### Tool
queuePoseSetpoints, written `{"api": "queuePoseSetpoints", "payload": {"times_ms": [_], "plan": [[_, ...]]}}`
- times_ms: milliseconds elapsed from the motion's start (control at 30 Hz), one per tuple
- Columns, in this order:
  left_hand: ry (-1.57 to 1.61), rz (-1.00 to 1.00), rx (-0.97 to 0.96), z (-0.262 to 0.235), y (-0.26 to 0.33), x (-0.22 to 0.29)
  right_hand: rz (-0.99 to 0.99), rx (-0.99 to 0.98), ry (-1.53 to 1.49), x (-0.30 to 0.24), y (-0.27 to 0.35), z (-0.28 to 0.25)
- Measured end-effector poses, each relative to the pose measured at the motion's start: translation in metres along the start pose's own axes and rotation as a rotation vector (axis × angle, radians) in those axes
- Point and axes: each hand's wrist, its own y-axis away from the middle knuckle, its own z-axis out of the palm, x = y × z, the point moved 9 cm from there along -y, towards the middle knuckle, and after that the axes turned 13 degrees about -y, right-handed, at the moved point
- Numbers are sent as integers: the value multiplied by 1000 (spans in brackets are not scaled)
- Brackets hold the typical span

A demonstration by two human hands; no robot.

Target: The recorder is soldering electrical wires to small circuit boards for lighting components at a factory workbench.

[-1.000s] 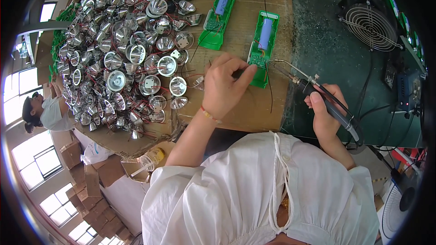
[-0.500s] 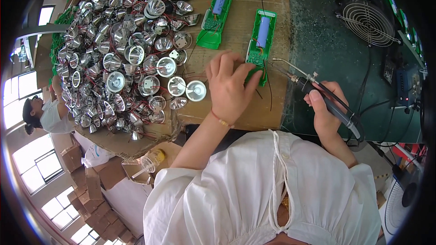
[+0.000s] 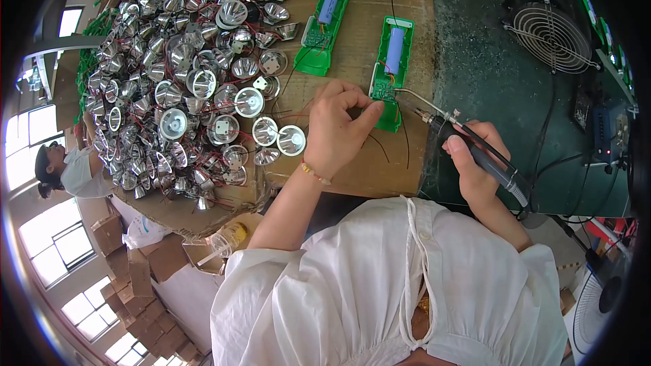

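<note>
My right hand (image 3: 480, 163) is closed round a dark soldering iron (image 3: 491, 166) with a thin metal feed tube (image 3: 420, 99) along it. The tube's end reaches a small green circuit board (image 3: 384, 90) in a green plastic housing (image 3: 403, 61). A blue cylindrical battery (image 3: 395, 51) lies above the board in that housing. My left hand (image 3: 337, 125) is at the housing's lower left, thumb and forefinger pinched. A thin dark wire (image 3: 381, 146) trails from under these fingers; its held part is hidden.
A second green housing (image 3: 314, 62) with battery and board lies farther left. Many silvery reflector cups (image 3: 173, 123) with wires are heaped on the cardboard (image 3: 352, 177). A fan with a wire guard (image 3: 550, 35) stands at right on the dark mat (image 3: 468, 47). Cables run along the right.
My left hand has shifted slightly left, its thumb and forefinger now closer together. The trailing wire has swung. The iron and its feed tube have moved slightly left.
</note>
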Motion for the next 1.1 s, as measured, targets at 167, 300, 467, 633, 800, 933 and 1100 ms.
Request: {"api": "queuePoseSetpoints", "payload": {"times_ms": [167,300,467,633,800,933,1100], "plan": [[-33,8,-14,1,-4,2,-25,-50,66,2,-1,3],[-30,18,-23,1,-7,1,-21,-36,48,2,0,3],[21,-3,-45,2,-9,-2,-77,18,37,-6,2,-8],[39,-14,-81,5,-10,-7,-47,19,-2,-5,3,-12],[70,-58,-119,8,-11,-5,-15,30,-49,-2,4,-16],[119,-130,-118,9,-11,-8,9,30,-69,1,6,-18],[127,-142,-91,9,-10,-10,2,59,-81,0,8,-21]]}}
